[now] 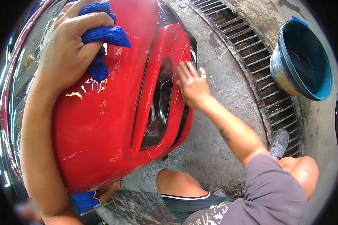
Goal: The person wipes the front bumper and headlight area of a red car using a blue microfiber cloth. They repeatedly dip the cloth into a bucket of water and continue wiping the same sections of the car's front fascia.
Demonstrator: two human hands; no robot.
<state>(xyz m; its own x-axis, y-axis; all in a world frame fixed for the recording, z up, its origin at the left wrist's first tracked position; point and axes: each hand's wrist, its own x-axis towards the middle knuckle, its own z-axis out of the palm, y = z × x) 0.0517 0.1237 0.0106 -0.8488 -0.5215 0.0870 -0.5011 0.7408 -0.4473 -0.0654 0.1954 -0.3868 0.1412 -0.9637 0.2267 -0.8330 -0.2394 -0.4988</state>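
My left hand [64, 47] grips a bunched blue microfiber cloth [107, 35] over the glossy red hood [95, 132] of a car. Folds of the cloth stick out between thumb and fingers and below the palm. Lower on the car's nose, my right hand [193, 85] lies against the outer edge of the red front bumper [169, 50], beside the dark grille opening [159, 109]. Its fingers are slightly spread, with a ring on one, and no object shows in it; the palm side is hidden. Light reflections and wet streaks mark the paint.
A metal drain grate [250, 56] curves through the concrete floor [222, 84]. Beyond it stands a teal bucket [328, 70] with dark liquid inside. My grey clog [279, 143] rests by the grate. Another person's blue clothing [86, 200] and hand [109, 193] show below the car's near side.
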